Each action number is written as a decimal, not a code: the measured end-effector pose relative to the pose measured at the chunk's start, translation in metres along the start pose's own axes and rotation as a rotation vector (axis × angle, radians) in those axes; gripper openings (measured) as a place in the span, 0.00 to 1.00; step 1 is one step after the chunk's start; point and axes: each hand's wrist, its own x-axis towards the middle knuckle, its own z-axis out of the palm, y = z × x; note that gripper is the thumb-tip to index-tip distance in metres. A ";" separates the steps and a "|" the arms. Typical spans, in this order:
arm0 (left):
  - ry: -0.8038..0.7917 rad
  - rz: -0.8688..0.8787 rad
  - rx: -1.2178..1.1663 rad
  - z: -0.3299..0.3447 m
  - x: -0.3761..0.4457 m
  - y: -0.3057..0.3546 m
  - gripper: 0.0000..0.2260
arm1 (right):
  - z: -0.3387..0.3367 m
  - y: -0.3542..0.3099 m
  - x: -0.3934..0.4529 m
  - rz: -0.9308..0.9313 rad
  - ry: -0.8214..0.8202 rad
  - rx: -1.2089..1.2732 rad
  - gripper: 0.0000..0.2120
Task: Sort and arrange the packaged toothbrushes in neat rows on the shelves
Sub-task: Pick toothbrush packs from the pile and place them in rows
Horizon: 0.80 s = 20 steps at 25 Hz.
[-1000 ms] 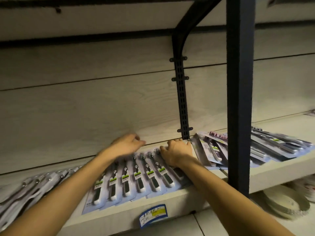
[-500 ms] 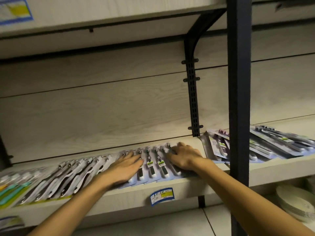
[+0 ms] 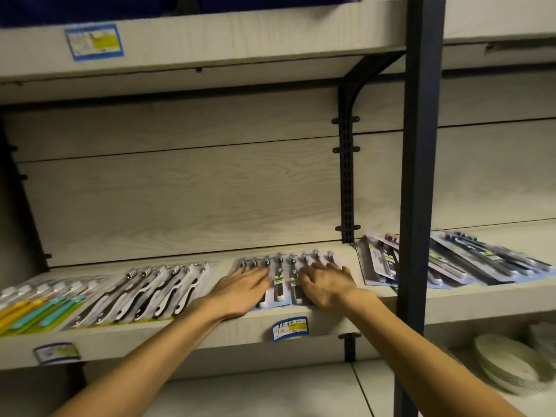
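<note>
Shelf [image 3: 192, 329], L to R:

1. Far L: row of yellow/teal packs [image 3: 39, 308]. Lying flat, overlapped in a fan, heads toward back wall. Looks sorted.
2. Next: row of black/white packs [image 3: 144, 293]. Same layout, edges roughly even w/ shelf front. Looks sorted.
3. Centre: dark-handled packs w/ green labels [image 3: 284, 275], overlapped side by side, heads toward back. Both hands are on this group.
 - Left hand [image 3: 240, 291]: palm down, fingers extended and flat, pressing on the L part of the row. No grip on anything.
 - Right hand [image 3: 326, 284]: palm down on the R part of the row, fingers spread and slightly bent at tips. Appears to press, not hold; fingertip detail is blurred.
 - Judgement: step in hand is squaring up/aligning this row, approx. finished, since packs sit parallel.
4. Price tag [image 3: 289, 328] on shelf edge below centre row.
5. R of the dark upright post [image 3: 419, 176]: loose pile of packs [image 3: 469, 263], skewed at mixed angles, partly hidden by post. Not arranged.
6. Lower R: stack of plates [image 3: 511, 368], not part of task.

Status (judgement): three rows done or nearly; R pile remains. Roughly three-quarters complete for this shelf; other shelves can't be assessed.
</note>
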 end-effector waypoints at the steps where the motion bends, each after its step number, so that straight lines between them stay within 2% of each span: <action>1: 0.002 0.005 0.012 0.001 -0.004 0.000 0.26 | 0.000 -0.004 -0.004 0.007 -0.006 -0.014 0.21; 5: -0.004 0.027 0.045 -0.001 -0.017 0.006 0.29 | 0.001 -0.014 -0.020 0.023 -0.027 -0.039 0.24; 12: 0.041 0.049 0.051 0.003 -0.058 0.020 0.28 | 0.002 -0.016 -0.040 0.018 0.080 0.006 0.21; 17: 0.083 0.057 0.029 0.004 -0.056 0.019 0.32 | 0.005 -0.016 -0.048 -0.003 0.175 -0.031 0.21; 20: 0.088 0.051 0.028 0.008 -0.052 0.021 0.32 | 0.002 -0.017 -0.044 -0.024 0.166 -0.056 0.22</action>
